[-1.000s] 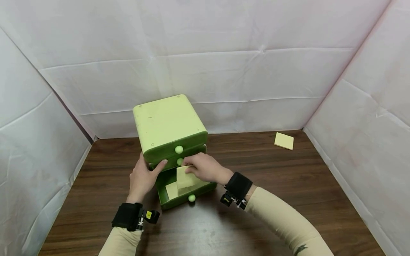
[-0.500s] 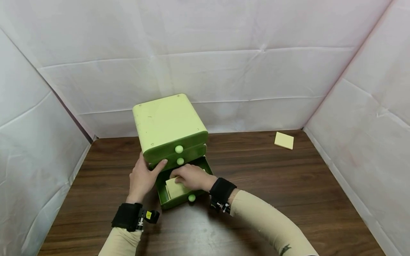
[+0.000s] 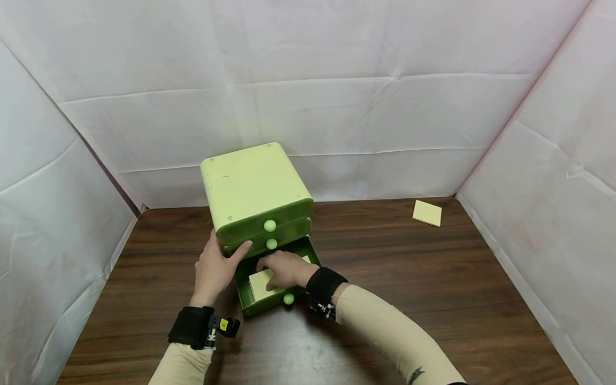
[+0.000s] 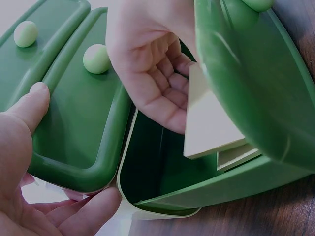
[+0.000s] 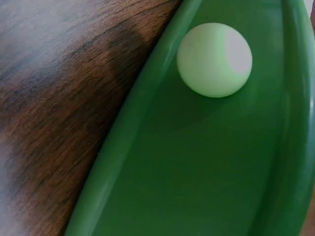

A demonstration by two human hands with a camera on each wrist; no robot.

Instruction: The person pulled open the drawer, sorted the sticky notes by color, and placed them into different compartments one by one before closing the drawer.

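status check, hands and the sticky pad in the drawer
Left hand braces the green cabinet. Right hand presses the sticky pad into the open bottom drawer. Nothing blocking.

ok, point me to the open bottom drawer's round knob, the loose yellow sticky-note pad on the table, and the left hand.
pale green round knob of the open bottom drawer [image 3: 289,299]: head view, centre of ball.
square yellow sticky-note pad on the wooden table [image 3: 426,212]: head view, top sheet.
left hand [image 3: 215,270]: head view, back of hand.

So the drawer unit [image 3: 255,192] sits at the back-middle of the table [image 3: 433,289], bottom drawer [image 3: 269,305] pulled out front. Sticky pads [image 3: 258,286] lie in it, right hand [image 3: 284,269] on them. Left hand [image 3: 214,270] braces the unit's left side. Another pad [image 3: 426,212] lies far right, by the wall.
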